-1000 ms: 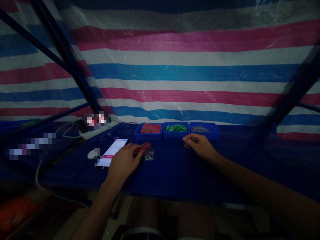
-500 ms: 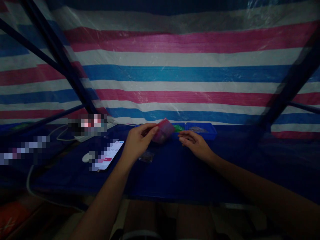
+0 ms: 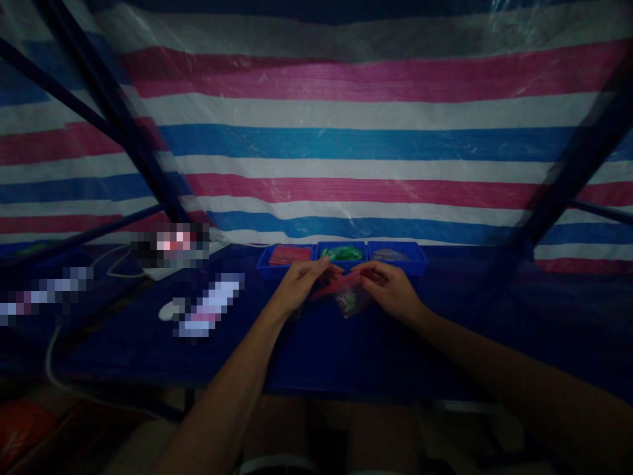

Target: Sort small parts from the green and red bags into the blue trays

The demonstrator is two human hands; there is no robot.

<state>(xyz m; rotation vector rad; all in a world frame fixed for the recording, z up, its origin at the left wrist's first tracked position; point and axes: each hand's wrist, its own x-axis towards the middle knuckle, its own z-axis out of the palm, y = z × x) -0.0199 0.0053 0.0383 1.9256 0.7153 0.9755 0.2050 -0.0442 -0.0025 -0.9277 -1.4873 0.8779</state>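
Note:
A pink see-through plastic bag is held between my two hands over the blue table, with its lower part hanging down and something pale and greenish showing through it. My left hand is closed at the bag's left side, the fingertips partly hidden. On the other side, my right hand pinches the bag's upper right edge. Just beyond my hands stand three blue bins in a row: one with pink bags, one with green bags, one with clear-looking packets.
On the left of the blue table lie a blurred-out phone, a white mouse-like object and a white power strip with cables. Dark metal posts flank the table, and a striped plastic sheet hangs behind it.
The pink bag has come lower and to the right, from my left hand alone to between both hands. My left hand has moved right, uncovering the bin of pink bags.

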